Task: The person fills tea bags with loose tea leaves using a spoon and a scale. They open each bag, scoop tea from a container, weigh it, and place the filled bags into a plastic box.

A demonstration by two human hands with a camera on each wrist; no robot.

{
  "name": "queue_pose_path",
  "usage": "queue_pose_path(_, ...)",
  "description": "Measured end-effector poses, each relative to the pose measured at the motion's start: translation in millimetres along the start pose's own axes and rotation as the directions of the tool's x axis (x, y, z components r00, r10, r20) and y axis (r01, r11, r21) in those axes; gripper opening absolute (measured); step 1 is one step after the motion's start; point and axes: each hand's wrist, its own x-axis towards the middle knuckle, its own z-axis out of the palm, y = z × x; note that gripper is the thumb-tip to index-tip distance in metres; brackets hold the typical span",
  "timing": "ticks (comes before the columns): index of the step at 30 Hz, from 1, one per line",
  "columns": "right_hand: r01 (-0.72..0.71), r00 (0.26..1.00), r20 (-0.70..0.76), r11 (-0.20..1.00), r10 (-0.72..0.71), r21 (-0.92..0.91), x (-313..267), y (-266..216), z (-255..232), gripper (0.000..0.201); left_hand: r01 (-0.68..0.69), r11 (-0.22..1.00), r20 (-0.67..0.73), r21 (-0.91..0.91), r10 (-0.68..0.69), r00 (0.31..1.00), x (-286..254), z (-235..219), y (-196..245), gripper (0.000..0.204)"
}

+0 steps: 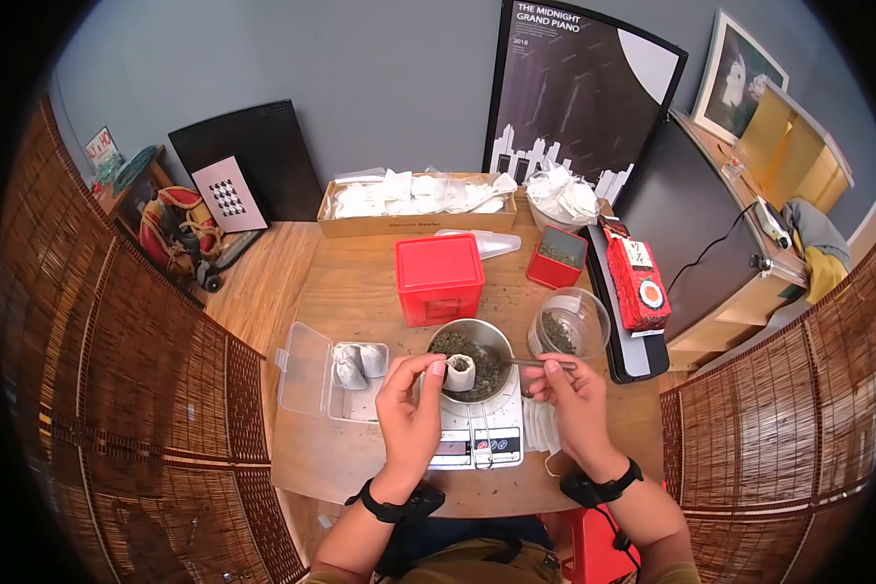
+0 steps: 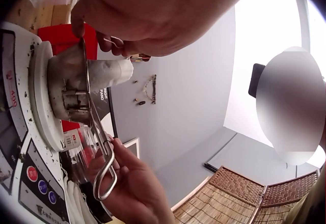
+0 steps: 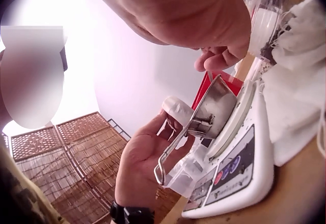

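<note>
My left hand point(image 1: 409, 414) holds a small white cloth tea bag point(image 1: 460, 376) upright, its open mouth showing dark leaves inside. The bag stands over a metal pan point(image 1: 494, 337) with a wire handle, which contains loose dried tea leaves point(image 1: 452, 344). Between thumb and fingers of my right hand point(image 1: 576, 404) is a thin metal spoon point(image 1: 535, 363); its handle crosses the pan's right rim and its bowl end is hidden around the leaves. Under the pan sits a white digital scale point(image 1: 509, 454). In the right wrist view the pale bag point(image 3: 177, 110) appears beside the pan's rim.
Left of the scale lies an open clear box point(image 1: 302, 375) with filled tea bags point(image 1: 350, 368). A red tin point(image 1: 440, 277) stands behind the pan, a clear tub point(image 1: 594, 331) to the right. Flat empty bags point(image 1: 539, 428) lie by the scale. A long cardboard box point(image 1: 360, 227) is at the back.
</note>
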Motion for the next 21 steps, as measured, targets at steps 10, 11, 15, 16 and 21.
queue_pose_path(10, -0.043, 0.999, -0.023, 0.987, 0.047, 0.157, -6, -22, 2, 0.023, -0.016, 0.997, 0.008, 0.081, 0.015, 1.0, 1, 2, 7, 0.012)
queue_pose_path(11, -0.021, 0.999, -0.036, 0.985, 0.028, 0.168, -6, -26, 2, 0.023, -0.016, 0.997, 0.006, 0.082, 0.015, 1.0, 2, 2, 7, 0.012)
queue_pose_path(15, 0.029, 0.999, -0.022, 0.984, -0.026, 0.176, -10, -44, 7, 0.023, -0.006, 0.997, 0.017, 0.083, 0.005, 1.0, 3, 2, 7, 0.013)
queue_pose_path(16, 0.029, 0.999, -0.021, 0.984, -0.026, 0.176, -11, -48, 9, 0.023, -0.003, 0.997, 0.024, 0.079, 0.001, 1.0, 3, 2, 7, 0.014)
queue_pose_path(21, 0.085, 0.995, 0.041, 0.992, -0.089, 0.09, -14, -58, 15, 0.024, 0.015, 0.998, 0.029, 0.056, -0.017, 0.999, 4, 2, 10, 0.014)
